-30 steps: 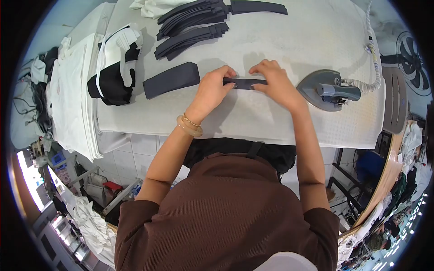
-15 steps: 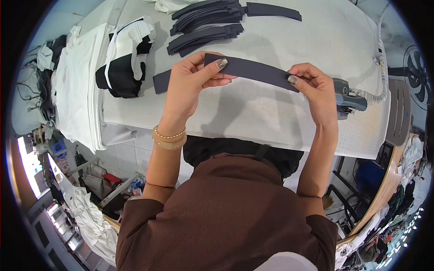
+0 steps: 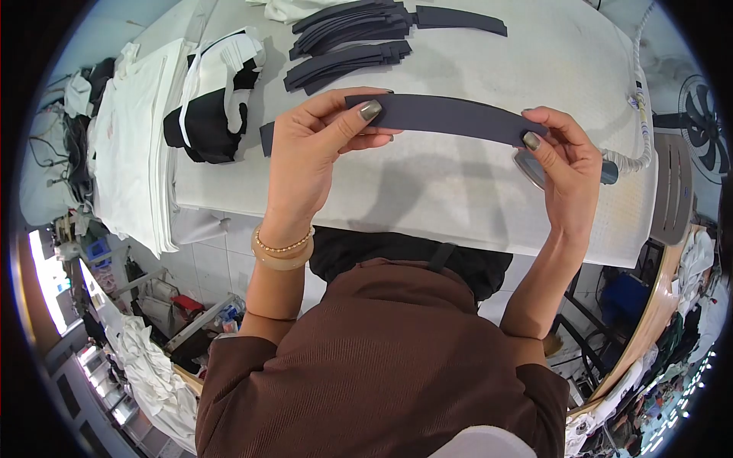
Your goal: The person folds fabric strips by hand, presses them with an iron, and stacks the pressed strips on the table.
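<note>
A dark grey, slightly curved fabric strip (image 3: pixel 454 116) is held up above the white-covered table (image 3: pixel 427 206). My left hand (image 3: pixel 324 137) pinches its left end between thumb and fingers. At the other end, my right hand (image 3: pixel 561 153) grips the strip the same way. Behind my left hand, part of another dark strip (image 3: pixel 266 140) lies on the table. Farther back are stacks of similar strips (image 3: pixel 351 65), with a separate strip (image 3: pixel 462 20) at their right. An iron (image 3: pixel 528 168) stands partly hidden behind my right hand.
On the left lie a tied black and white fabric bundle (image 3: pixel 202 126) and a pile of white cloth (image 3: pixel 134 145). The iron's hose (image 3: pixel 637 160) runs up along the table's right side. A fan (image 3: pixel 701 126) and a chair back (image 3: pixel 672 187) are beyond that edge.
My right hand has moved right and the strip's right end with it, so more of the strip shows between my hands. My left hand has shifted slightly left.
</note>
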Action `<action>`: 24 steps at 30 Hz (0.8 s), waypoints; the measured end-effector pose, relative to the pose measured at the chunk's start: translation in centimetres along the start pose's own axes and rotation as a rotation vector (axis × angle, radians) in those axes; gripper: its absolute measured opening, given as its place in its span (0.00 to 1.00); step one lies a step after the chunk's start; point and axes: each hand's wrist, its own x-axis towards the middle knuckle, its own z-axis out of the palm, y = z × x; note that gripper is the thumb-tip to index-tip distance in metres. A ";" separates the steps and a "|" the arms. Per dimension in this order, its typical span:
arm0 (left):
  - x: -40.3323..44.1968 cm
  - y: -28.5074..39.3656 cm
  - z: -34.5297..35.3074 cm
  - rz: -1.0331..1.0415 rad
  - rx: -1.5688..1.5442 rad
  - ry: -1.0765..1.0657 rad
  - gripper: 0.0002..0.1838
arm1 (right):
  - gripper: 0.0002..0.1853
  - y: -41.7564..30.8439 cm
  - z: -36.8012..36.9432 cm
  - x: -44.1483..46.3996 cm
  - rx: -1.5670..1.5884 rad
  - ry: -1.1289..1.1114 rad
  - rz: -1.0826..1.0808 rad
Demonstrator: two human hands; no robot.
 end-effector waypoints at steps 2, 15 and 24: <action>-0.3 -0.2 -0.3 0.116 0.096 -0.008 0.11 | 0.10 0.1 -0.8 -0.1 -0.061 -0.039 -0.085; 0.1 -0.5 -1.0 0.696 0.500 -0.121 0.11 | 0.09 0.0 -2.1 -0.6 -0.185 -0.057 -0.374; 0.1 -0.7 -1.4 0.663 0.431 -0.205 0.10 | 0.09 0.4 -1.7 -0.4 -0.093 -0.076 -0.297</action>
